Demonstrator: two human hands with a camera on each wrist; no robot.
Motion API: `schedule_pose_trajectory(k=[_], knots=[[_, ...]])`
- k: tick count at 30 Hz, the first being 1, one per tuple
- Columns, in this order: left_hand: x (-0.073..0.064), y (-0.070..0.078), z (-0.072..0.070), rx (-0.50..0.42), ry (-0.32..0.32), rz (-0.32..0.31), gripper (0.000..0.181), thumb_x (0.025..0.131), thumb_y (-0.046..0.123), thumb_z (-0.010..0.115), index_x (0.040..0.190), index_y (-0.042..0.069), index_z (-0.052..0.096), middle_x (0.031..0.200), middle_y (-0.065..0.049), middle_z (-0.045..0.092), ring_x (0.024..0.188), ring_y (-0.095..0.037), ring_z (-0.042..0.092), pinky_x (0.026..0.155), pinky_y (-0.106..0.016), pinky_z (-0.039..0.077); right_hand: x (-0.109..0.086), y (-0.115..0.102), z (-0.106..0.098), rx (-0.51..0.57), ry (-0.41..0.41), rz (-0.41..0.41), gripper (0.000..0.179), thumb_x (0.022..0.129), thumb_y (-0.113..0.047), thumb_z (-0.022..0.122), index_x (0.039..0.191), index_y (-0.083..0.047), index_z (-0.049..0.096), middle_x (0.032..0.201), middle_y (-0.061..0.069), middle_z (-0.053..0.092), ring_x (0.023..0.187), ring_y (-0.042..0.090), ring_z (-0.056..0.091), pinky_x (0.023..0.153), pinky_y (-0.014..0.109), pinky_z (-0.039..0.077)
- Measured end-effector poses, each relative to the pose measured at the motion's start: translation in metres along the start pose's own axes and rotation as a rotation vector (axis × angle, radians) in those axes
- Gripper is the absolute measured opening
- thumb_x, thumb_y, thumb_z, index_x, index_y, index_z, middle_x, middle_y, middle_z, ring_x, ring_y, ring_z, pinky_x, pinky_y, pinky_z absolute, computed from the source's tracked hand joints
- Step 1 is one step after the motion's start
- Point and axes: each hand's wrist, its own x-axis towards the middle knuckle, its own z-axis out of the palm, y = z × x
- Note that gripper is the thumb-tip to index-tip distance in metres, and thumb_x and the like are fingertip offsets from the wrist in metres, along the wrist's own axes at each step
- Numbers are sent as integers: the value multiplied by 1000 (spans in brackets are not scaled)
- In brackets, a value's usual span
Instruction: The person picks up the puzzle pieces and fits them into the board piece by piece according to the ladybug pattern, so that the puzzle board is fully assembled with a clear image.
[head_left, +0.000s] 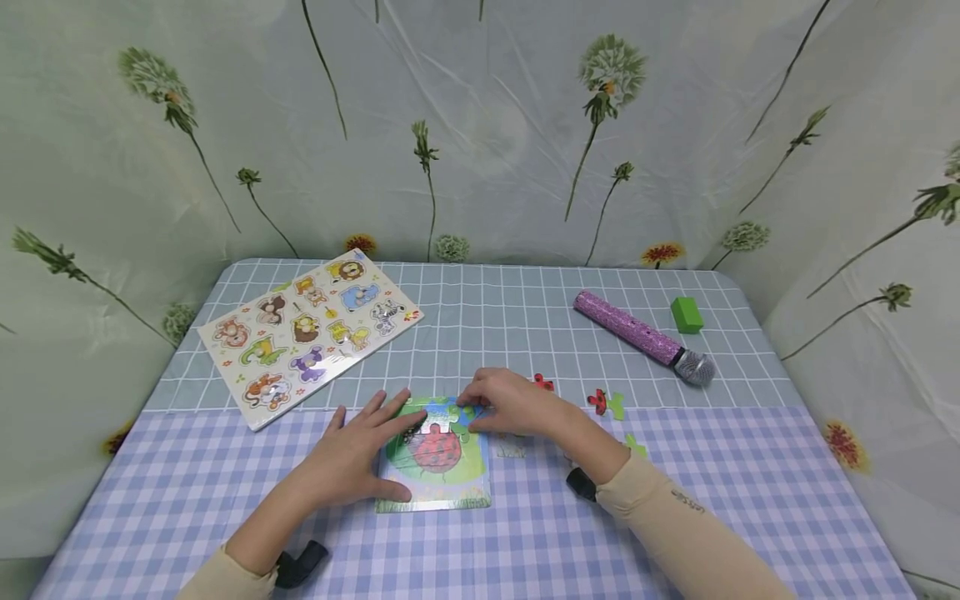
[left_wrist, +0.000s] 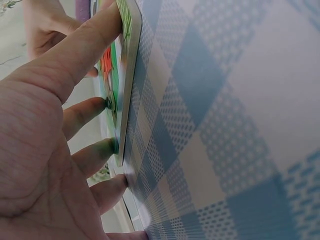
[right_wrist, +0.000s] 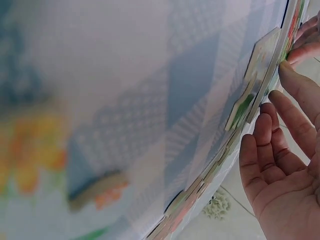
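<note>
A square jigsaw puzzle with a red ladybug picture lies on the checked cloth. My left hand rests on its left side with spread fingers, the thumb on the lower edge, as the left wrist view also shows. At the puzzle's upper right corner my right hand has its thumb and forefinger about a blue-green puzzle piece, which the fingers partly cover. In the right wrist view the right fingertips touch the board's edge. A pale loose piece lies beside the board, partly under the right hand.
More loose pieces lie to the right, among them a red one and a green one. An animal puzzle board sits at the back left. Toward the back right are a glittery pink microphone and a green block.
</note>
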Motion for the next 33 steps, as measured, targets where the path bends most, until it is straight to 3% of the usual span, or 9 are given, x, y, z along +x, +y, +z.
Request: schedule_pose_trajectory(k=[9,18,23,28,33], knots=[[0,1,-1,4,17,-16,113,66,64,96,163,30,48,178,-8,31,161,-49,32,113,-92,21,-9,5,-10,-8,35,3,28,98,-19,80,123,-8,80,110,4,72,100,16,69,90,27,59],[-2,1,-1,11,46,-8,115,64,62,98,163,28,48,177,-13,33,161,-46,34,114,-90,23,-26,21,-33,-19,103,58,29,100,-18,77,127,-5,77,109,9,72,88,19,62,76,24,52],[-3,-1,0,16,52,1,114,66,64,96,163,27,48,176,-15,33,160,-46,35,114,-89,24,-36,31,-43,-29,119,110,32,99,-18,78,129,-6,77,115,11,73,88,22,64,76,27,52],[-5,-2,-2,-7,50,-10,111,69,65,93,163,26,49,177,-15,32,161,-47,33,116,-87,26,-40,39,-45,-35,102,155,35,99,-20,79,131,-6,75,118,9,73,97,23,66,81,32,55],[-9,-5,-7,-36,40,-21,114,67,68,93,163,27,48,177,-15,31,161,-49,30,116,-88,24,-38,43,-44,-63,72,162,42,96,-17,82,135,-6,73,124,9,75,111,25,71,95,42,60]])
